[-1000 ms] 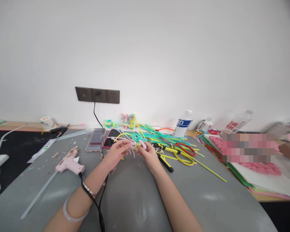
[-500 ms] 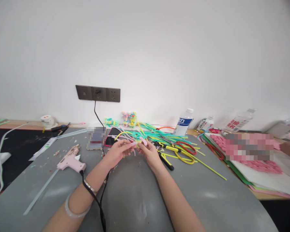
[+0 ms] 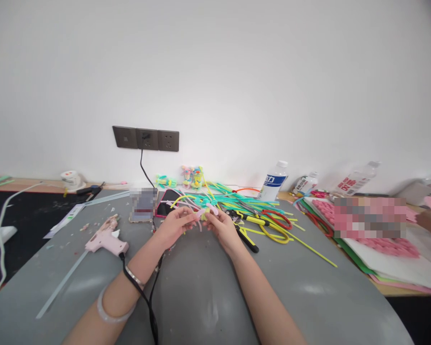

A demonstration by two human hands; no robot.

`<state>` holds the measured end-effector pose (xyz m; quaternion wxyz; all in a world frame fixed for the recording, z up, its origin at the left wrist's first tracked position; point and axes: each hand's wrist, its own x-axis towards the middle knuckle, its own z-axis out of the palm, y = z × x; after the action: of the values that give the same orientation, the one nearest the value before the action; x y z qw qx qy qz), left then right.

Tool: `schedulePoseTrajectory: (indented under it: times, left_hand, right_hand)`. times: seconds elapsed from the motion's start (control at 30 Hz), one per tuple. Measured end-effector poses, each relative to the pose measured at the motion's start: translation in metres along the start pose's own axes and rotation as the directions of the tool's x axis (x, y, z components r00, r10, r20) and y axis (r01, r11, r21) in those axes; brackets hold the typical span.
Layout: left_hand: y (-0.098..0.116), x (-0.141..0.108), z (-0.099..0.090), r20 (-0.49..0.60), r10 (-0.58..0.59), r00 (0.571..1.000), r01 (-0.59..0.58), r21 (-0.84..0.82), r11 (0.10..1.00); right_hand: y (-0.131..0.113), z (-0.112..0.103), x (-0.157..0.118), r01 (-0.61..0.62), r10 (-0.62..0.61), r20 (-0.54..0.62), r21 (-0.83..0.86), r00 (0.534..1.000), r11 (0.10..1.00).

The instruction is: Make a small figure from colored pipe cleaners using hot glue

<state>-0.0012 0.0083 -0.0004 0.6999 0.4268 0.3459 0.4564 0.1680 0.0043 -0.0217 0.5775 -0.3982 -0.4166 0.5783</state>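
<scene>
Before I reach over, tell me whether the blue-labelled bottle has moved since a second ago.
No, neither way: the blue-labelled bottle keeps its place relative to the wall socket panel; the whole view merely drifts slightly.

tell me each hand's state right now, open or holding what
Left hand: closed, pinching a lilac piece between thumb and fingers.
Right hand: closed, pinching a small yellow-and-lilac piece; whether the two are joined can't be told.
</scene>
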Motion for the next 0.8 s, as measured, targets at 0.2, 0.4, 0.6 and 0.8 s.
schedulePoseTrajectory:
  times: [0.2,0.4,0.6,0.8]
  left_hand:
    - [-0.0003,0.0009,-0.0002,-0.063,0.037,0.997,-0.038,-0.015,0.999]
    - [-0.0027,0.0027,-0.0024,-0.126,0.165,0.978,-0.153,0.094,0.984]
    - [-0.0065,0.0048,-0.007,-0.127,0.205,0.971,-0.185,0.152,0.971]
    - [-0.0077,0.0063,-0.0088,-0.141,0.21,0.967,-0.185,0.172,0.968]
  right_hand:
    - [0.0008,-0.0007,-0.0015,-0.015,0.015,0.026,0.006,1.0,1.0]
    - [-0.0012,0.0011,-0.0027,-0.033,0.032,0.047,0.017,0.998,0.999]
    - [-0.0039,0.0032,-0.0045,-0.046,0.044,0.069,0.034,0.997,0.998]
    - [-0.0053,0.0031,-0.0051,-0.05,0.046,0.087,0.035,0.995,0.998]
